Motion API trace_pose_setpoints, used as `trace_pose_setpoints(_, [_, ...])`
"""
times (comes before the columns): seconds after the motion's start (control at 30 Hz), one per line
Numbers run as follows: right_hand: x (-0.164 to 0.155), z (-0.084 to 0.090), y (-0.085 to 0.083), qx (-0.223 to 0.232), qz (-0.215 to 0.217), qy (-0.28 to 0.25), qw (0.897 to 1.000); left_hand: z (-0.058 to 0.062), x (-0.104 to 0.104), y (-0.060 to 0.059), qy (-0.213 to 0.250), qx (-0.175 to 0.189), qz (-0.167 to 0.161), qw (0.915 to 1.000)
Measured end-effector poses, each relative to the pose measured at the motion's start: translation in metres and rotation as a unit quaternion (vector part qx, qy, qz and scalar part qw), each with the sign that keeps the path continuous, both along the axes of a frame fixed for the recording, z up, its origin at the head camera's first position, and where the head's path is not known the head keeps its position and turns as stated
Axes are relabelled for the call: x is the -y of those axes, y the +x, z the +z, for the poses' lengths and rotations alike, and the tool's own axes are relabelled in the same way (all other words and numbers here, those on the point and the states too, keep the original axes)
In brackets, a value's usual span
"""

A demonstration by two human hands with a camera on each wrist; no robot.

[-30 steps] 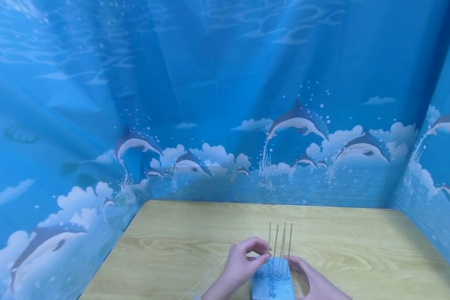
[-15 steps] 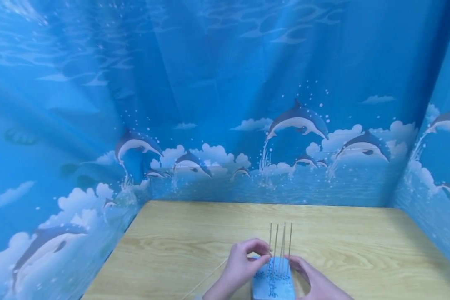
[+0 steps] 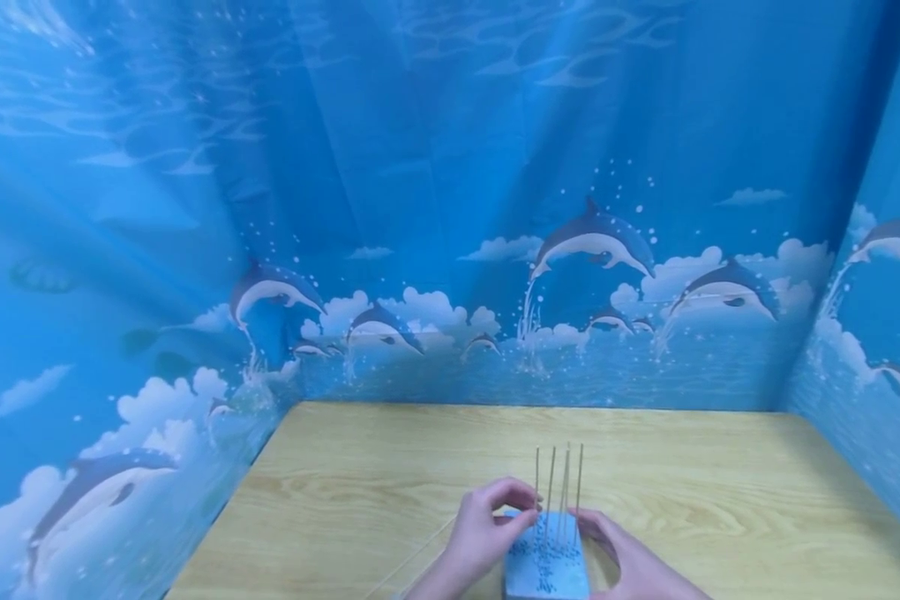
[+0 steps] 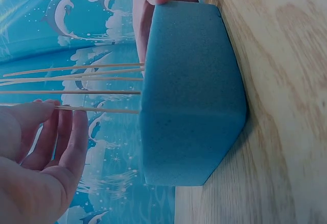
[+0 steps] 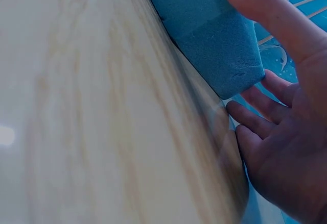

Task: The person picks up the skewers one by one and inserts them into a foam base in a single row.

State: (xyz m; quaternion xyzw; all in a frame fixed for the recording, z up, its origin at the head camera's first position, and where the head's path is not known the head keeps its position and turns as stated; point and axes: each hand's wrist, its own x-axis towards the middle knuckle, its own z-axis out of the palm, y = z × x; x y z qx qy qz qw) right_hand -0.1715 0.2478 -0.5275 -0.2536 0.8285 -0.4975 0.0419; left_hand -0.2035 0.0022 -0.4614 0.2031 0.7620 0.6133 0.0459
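Observation:
A blue foam block, its top dotted with small dark holes, stands on the table near the front. Several thin wooden sticks rise from it, roughly upright. With thumb and fingertips my left hand pinches the leftmost stick, whose lower end meets the top of the block in the left wrist view. My right hand grips the block from the right. In the right wrist view its thumb lies against one face of the block, with the fingers at the far side.
Thin loose sticks lie on the wood-grain table left of my left forearm. A blue dolphin-print curtain encloses the table at the back and both sides.
The pinched stick's top and my left hand have shifted very slightly left. A second loose stick now shows beside my left forearm. The right hand and block look almost unmoved.

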Motion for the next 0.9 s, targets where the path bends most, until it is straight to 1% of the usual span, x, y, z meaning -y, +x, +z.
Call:
trace_pose_setpoints(0.1, [0.0, 0.001, 0.001, 0.009, -0.008, 0.009, 1.0, 0.001, 0.0, 0.001, -0.002, 0.011, 0.003, 0.9999])
trace_pose_setpoints(0.2, [0.001, 0.004, 0.003, 0.024, -0.027, 0.034, 0.999, 0.001, 0.001, -0.001, -0.003, 0.018, 0.001, 0.9998])
trace_pose_setpoints(0.33, [0.003, 0.007, 0.004, 0.041, -0.046, 0.067, 0.996, -0.001, 0.012, -0.008, -0.003, 0.002, -0.003, 1.0])
trace_pose_setpoints(0.43, [0.004, 0.008, 0.004, 0.042, -0.044, 0.072, 0.996, -0.003, 0.029, -0.017, -0.011, -0.013, 0.001, 0.9998])
trace_pose_setpoints(0.53, [0.004, 0.008, 0.003, 0.046, -0.032, 0.056, 0.997, -0.004, 0.051, -0.024, -0.035, -0.012, 0.011, 0.9993])
trace_pose_setpoints(0.67, [0.004, 0.009, 0.001, 0.055, -0.03, 0.047, 0.997, -0.003, 0.079, -0.031, -0.071, -0.007, 0.02, 0.9973])
trace_pose_setpoints(0.77, [0.003, 0.008, 0.001, 0.057, -0.032, 0.052, 0.996, -0.004, 0.098, -0.036, -0.09, -0.01, 0.01, 0.9958])
trace_pose_setpoints(0.9, [0.002, 0.007, 0.002, 0.057, -0.033, 0.057, 0.996, -0.005, 0.118, -0.042, -0.119, -0.015, -0.021, 0.9926])
